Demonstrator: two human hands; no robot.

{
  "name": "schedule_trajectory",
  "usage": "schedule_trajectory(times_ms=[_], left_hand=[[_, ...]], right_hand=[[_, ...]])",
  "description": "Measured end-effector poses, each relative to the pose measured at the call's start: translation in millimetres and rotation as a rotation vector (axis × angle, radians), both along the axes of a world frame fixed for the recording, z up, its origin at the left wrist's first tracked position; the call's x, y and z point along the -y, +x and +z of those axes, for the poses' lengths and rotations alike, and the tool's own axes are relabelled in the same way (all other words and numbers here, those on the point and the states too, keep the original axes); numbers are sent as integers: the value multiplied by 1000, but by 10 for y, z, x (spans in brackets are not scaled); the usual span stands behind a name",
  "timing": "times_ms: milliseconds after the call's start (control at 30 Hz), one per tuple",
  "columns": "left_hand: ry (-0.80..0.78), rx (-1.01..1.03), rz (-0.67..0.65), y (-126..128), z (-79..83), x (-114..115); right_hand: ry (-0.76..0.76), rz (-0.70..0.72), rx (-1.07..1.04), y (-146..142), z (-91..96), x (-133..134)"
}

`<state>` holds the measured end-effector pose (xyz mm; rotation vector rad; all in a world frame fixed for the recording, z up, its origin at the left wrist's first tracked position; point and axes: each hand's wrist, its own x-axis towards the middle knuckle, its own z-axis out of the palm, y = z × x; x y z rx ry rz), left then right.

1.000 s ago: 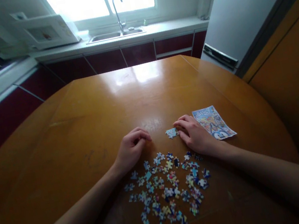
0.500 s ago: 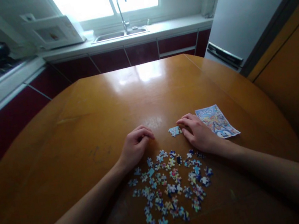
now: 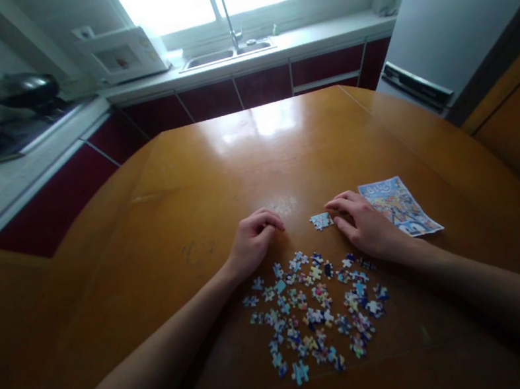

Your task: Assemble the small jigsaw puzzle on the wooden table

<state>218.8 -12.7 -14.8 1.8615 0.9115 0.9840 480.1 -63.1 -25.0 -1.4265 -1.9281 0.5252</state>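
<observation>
Several loose jigsaw pieces (image 3: 315,309) lie scattered on the round wooden table (image 3: 215,169) between my forearms. A small joined cluster of pieces (image 3: 321,220) lies just beyond them. My right hand (image 3: 366,226) rests beside it, fingers curled, fingertips touching the cluster's right edge. A colourful picture leaflet (image 3: 399,207) lies flat right of that hand. My left hand (image 3: 253,242) rests on the table in a loose fist left of the cluster, with nothing visible in it.
Behind the table runs a kitchen counter with a sink and tap (image 3: 233,25) under a bright window. A white microwave (image 3: 124,54) stands left of the sink, a dark wok (image 3: 23,92) on the stove farther left. A grey fridge (image 3: 452,0) stands at the right.
The view has swung to the left, so everything sits further right in frame. Both hands and the pieces keep their places on the table.
</observation>
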Motion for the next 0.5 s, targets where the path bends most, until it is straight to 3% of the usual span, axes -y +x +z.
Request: schedule_trajectory(times_ms=[500], left_hand=[[-11,-38,-82,10,-25,12]], right_hand=[[0,-12,14,24,-33,-23]])
